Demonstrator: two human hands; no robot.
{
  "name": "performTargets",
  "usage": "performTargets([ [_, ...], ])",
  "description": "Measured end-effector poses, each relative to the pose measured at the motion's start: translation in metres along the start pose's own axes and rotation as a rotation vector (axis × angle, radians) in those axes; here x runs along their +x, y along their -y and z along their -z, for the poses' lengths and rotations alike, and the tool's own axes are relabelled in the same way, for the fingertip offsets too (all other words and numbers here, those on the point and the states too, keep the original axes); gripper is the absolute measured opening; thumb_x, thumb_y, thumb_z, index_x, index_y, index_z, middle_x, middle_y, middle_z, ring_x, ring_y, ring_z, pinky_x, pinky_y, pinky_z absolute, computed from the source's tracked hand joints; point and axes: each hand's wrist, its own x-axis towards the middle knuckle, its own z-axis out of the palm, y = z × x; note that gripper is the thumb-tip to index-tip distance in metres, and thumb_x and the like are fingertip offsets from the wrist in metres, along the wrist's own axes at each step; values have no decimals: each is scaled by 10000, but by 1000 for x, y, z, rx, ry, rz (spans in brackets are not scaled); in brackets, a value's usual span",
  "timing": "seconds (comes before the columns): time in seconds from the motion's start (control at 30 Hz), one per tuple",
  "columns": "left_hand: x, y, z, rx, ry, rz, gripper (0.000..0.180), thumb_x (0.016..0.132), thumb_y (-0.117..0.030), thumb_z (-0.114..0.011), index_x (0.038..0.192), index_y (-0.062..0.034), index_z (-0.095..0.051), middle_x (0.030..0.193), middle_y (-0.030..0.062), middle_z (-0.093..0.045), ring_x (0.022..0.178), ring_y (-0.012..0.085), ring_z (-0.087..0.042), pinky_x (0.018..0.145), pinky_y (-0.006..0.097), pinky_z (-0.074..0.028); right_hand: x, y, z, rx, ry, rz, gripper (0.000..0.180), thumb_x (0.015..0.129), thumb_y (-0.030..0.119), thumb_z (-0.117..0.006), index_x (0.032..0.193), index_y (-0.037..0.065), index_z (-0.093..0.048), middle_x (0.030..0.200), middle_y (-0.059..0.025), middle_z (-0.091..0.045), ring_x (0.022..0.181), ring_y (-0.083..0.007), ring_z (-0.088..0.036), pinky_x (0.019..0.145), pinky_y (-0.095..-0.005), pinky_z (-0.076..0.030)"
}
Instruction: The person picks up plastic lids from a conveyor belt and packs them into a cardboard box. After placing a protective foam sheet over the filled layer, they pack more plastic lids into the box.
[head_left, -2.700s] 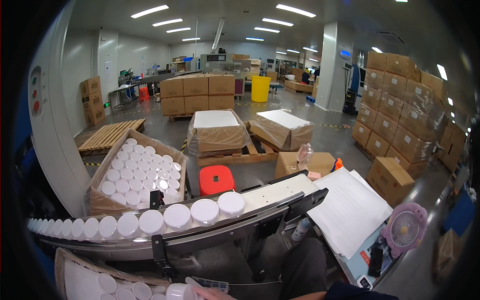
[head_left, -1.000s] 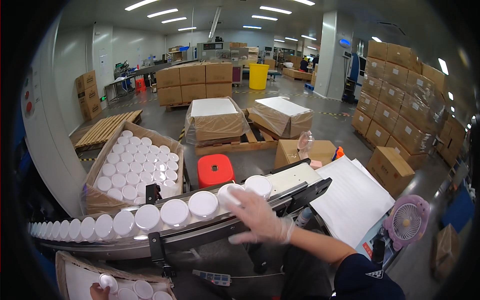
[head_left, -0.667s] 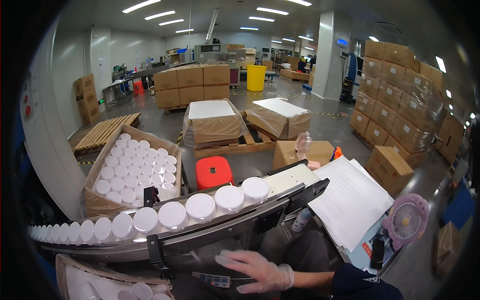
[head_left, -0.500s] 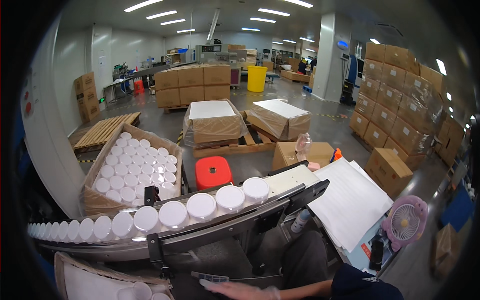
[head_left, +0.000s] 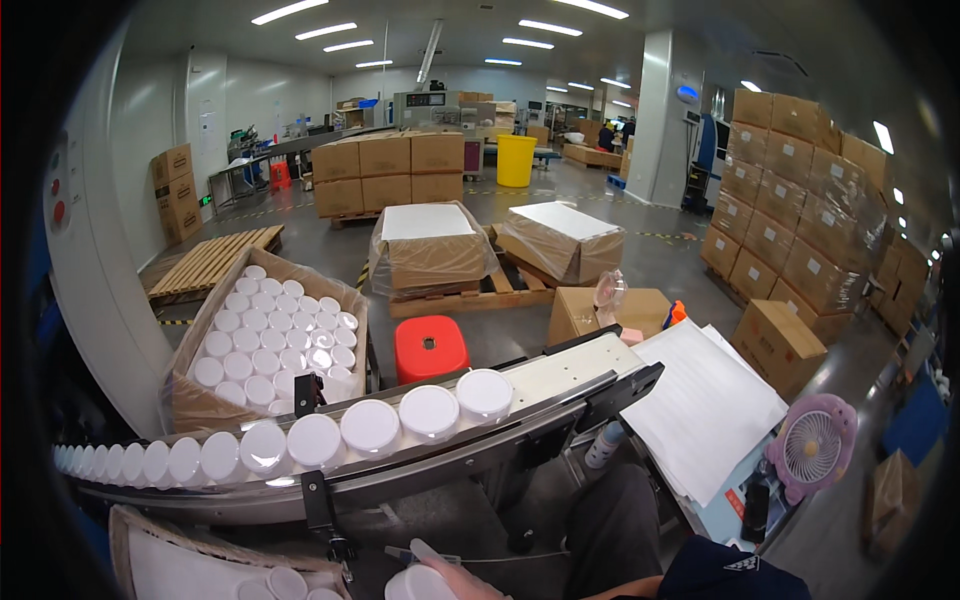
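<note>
A warehouse floor with stacked cartons (head_left: 790,215) is seen at 12 o'clock. White jars (head_left: 370,427) are lined along a curved conveyor (head_left: 560,385). At 6 o'clock, another white jar (head_left: 418,584) is gripped by the right hand (head_left: 462,578); the left hand is unseen.

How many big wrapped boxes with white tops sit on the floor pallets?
2: one wrapped box behind the red stool, another wrapped box to its right. Others may be hidden.
</note>
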Motion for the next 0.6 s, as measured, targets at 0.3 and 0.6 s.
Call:
performTargets([
  [0.3, 67, 85, 9, -536, 608, 542, 298, 772, -178, -643, 985, 22, -582, 923, 184, -603, 850, 297, -585, 737, 386, -477, 35, 16, 98, -795, 97, 366, 1051, 469, 537, -794, 1253, 3, -340, 1208, -176, -433, 1065, -334, -452, 921, -402, -339],
  [0.6, -2, 284, 33, 671, 1024, 430, 629, 766, -529, -548, 1096, 3, -485, 1030, 215, -520, 904, 384, -524, 762, 441, -447, 133, 78, 272, -1562, -203, 330, 888, 513, 424, -765, 1226, 33, -408, 916, -154, -541, 890, -297, -531, 781, -377, -414],
])
